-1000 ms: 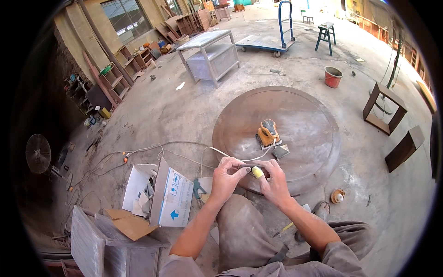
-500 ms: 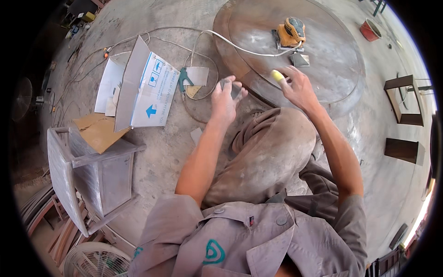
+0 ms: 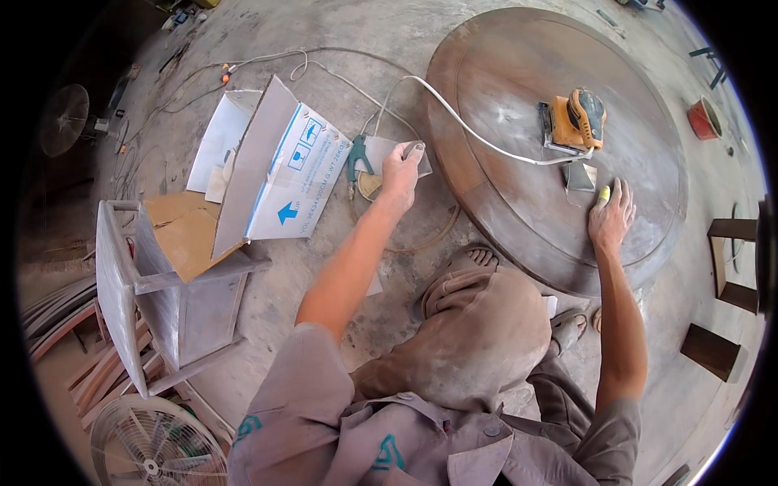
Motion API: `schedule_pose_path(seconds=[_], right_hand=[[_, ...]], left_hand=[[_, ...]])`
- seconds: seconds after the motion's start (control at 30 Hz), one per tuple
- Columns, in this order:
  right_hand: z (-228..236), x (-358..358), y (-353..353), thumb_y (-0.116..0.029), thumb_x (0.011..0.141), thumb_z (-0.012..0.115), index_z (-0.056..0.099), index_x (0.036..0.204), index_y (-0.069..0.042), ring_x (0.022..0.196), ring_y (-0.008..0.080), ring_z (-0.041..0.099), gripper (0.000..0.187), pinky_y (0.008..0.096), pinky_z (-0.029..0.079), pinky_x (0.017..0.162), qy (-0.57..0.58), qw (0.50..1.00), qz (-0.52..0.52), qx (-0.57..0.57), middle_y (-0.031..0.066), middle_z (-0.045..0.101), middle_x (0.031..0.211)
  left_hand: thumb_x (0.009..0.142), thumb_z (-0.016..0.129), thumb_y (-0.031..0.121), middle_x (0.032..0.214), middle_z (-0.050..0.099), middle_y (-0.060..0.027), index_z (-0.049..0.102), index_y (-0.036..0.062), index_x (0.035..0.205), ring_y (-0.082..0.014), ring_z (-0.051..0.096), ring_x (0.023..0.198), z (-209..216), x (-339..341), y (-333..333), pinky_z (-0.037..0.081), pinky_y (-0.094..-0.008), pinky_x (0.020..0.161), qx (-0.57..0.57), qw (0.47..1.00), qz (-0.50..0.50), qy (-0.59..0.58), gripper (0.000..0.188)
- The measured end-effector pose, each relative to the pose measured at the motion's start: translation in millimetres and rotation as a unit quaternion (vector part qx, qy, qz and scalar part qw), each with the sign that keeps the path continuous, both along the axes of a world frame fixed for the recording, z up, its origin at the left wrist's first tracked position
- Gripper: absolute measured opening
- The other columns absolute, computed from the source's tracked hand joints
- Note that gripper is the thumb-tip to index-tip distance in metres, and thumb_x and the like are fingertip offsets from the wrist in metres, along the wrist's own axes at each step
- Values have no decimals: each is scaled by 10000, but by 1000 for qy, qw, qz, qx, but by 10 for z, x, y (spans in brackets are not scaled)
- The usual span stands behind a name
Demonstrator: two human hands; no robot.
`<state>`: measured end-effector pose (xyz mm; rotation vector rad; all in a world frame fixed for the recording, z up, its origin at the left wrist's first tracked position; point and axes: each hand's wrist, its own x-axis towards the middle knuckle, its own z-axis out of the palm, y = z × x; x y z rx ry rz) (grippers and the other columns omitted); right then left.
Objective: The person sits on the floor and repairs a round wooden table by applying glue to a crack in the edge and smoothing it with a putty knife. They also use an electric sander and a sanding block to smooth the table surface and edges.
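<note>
Your left hand [image 3: 400,174] pinches a grey sheet [image 3: 425,167] beside the round tabletop's [image 3: 498,109] left edge. Your right hand [image 3: 612,220] lies on it, released, between the electric sander [image 3: 577,121] and the near edge.

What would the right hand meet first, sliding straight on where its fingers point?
The way looks free: the right hand would cross bare round tabletop, passing just right of the orange sander, though clearance is uncertain.

Red bucket [image 3: 699,124], dim probable fan [image 3: 65,121]

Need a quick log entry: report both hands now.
Left hand: closed, holding a grey sheet.
Right hand: open, on the round brown board.
</note>
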<state>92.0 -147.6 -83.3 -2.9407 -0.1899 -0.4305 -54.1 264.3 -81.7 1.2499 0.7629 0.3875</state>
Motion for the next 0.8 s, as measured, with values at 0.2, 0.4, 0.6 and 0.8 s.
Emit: schedule_pose_path(seconds=[0.2,0.4,0.6,0.8], right_hand=[[49,-22,75,-277,1085,473,454,1557,-67,1562,343,308,516,530,203,1283,5,1000,14,8,153,416,1639],[47,1,8,-262,1079,489,457,1551,-66,1549,340,331,511,523,212,1283,-8,1000,14,-5,158,431,1624],[28,3,-4,-250,1071,502,452,1556,-70,1551,334,330,520,516,213,1285,-6,1000,16,-8,151,433,1625],[81,2,25,-237,1071,498,460,1550,-66,1550,337,330,510,519,222,1281,-6,1000,11,-14,156,436,1622]], left_hand=[[946,752,108,975,735,-40,734,3,1126,-110,663,806,-103,557,575,536,-297,699,-20,1000,3,-18,210],[940,751,129,921,723,-19,722,21,1080,-96,643,732,-73,803,478,489,-275,599,-6,1000,-6,12,179],[935,739,130,900,722,-28,724,13,1064,-101,649,742,-178,783,547,512,-295,614,-12,999,-31,-2,175],[929,743,113,932,723,-56,707,-9,1093,-126,661,758,-99,1122,692,526,-307,635,78,996,-33,13,207]])
